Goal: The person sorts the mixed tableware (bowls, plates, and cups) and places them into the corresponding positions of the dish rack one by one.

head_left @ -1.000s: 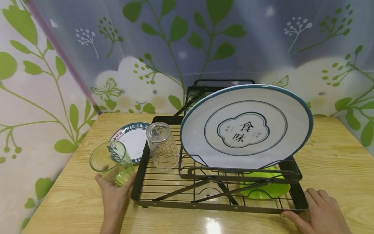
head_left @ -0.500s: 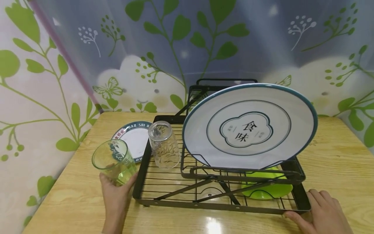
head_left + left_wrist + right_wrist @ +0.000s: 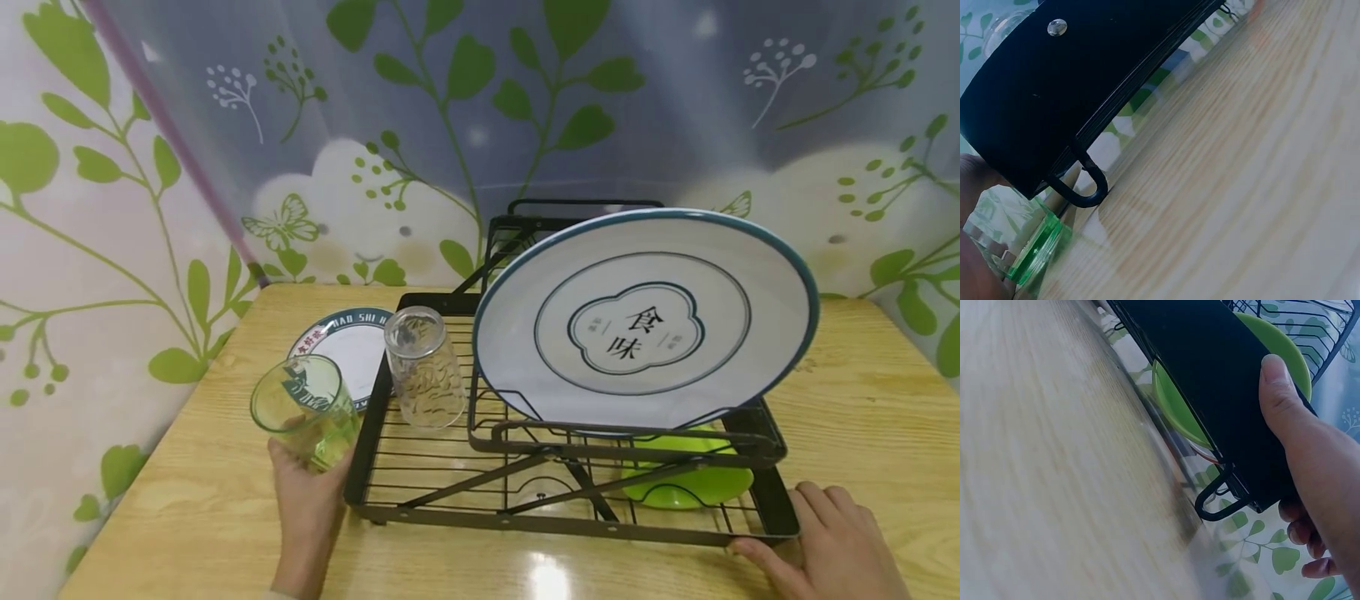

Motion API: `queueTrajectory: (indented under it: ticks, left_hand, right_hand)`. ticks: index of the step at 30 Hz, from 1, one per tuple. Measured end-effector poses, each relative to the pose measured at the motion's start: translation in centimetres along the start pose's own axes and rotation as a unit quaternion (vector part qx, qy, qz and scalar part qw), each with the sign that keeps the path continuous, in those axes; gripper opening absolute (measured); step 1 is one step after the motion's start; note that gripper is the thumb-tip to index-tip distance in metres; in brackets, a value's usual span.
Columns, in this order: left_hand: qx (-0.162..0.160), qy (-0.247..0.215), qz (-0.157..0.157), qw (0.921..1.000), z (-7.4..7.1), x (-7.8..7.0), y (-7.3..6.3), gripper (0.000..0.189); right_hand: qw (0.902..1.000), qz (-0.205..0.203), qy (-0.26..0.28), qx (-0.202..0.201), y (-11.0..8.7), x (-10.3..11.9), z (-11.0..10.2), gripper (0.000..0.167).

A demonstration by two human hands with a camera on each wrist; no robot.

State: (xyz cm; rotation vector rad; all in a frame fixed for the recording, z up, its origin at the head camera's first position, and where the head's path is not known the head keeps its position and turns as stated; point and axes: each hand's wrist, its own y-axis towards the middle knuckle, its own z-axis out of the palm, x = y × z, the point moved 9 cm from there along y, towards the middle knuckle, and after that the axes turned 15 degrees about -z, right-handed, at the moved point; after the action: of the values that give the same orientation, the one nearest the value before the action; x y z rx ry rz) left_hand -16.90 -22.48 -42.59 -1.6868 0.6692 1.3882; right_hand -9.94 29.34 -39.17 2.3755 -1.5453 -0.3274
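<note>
In the head view my left hand point(image 3: 311, 500) grips a green drinking glass point(image 3: 330, 433) low down, just left of the black dish rack point(image 3: 480, 521). The glass has its mouth up, and its green base point(image 3: 1038, 250) shows near the tabletop in the left wrist view. My right hand point(image 3: 840, 533) holds the rack's front right corner; in the right wrist view the thumb point(image 3: 1279, 387) lies on the frame and the fingers curl behind it. A clear glass point(image 3: 427, 379) stands upside down in the rack. A large white plate point(image 3: 637, 333) leans on its upper tier.
A bright green bowl-like dish point(image 3: 682, 487) sits in the rack's lower right, partly hidden by the bars. Behind the green glass, a small white plate point(image 3: 360, 354) with a teal rim lies on the wooden table point(image 3: 195, 500). A patterned wall covering point(image 3: 420, 108) rises behind.
The left hand has brought the green glass slightly right, closer to the rack's left side. The right hand stays at the rack's corner. The whole head view has shifted a little.
</note>
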Motion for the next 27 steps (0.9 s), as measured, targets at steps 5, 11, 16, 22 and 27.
queueTrajectory:
  ticks: [5, 11, 16, 22, 27]
  left_hand:
    - [0.002, 0.022, 0.006, 0.9997, 0.5, -0.4, 0.2, 0.080]
    - [0.006, 0.039, 0.001, 0.9992, 0.6, -0.3, 0.1, 0.087]
    - [0.003, 0.062, 0.011, 0.9980, 0.7, -0.3, -0.1, 0.088]
    - [-0.012, 0.100, 0.005, 0.9949, 0.2, -0.2, -0.1, 0.087]
    - [-0.016, 0.094, 0.027, 0.9950, 0.4, -0.2, -0.3, 0.084]
  right_hand:
    - [0.9999, 0.015, -0.004, 0.004, 0.0, -0.3, 0.1, 0.097]
    - [0.9989, 0.033, -0.011, 0.031, -0.2, -0.7, 0.5, 0.094]
    - [0.9995, 0.026, -0.013, 0.013, -0.6, -0.6, 0.4, 0.093]
    - [0.9987, -0.015, -0.011, -0.048, -0.4, 0.3, -0.1, 0.090]
    - [0.9991, -0.012, -0.017, -0.036, -0.2, 0.1, 0.0, 0.091]
